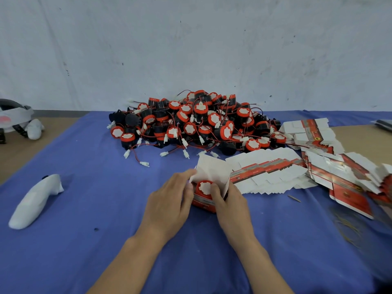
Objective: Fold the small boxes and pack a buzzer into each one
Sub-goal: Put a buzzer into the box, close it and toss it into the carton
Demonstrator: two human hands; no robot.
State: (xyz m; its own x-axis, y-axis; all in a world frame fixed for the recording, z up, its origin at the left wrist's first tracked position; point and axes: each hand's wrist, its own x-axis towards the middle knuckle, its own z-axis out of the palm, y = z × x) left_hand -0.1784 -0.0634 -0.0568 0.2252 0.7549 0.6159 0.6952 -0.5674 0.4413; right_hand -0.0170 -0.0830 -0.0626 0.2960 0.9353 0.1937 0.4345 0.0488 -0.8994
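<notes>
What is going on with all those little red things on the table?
A person is packing buzzers. The left hand and right hand grip a small box on the blue cloth, with one red buzzer sitting in its open top and the white flap standing up. A buzzer pile waits behind, and flat unfolded boxes lie to the right.

Packing workshop: heaped buzzers [191, 122], flat box blanks [269, 172], cloth-covered bench [84, 209].

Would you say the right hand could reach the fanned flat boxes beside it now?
Likely yes, once it lets go: the right hand, with the left hand, grips the open box, thumb on the buzzer inside, but nothing stands between it and the flat boxes.
</notes>
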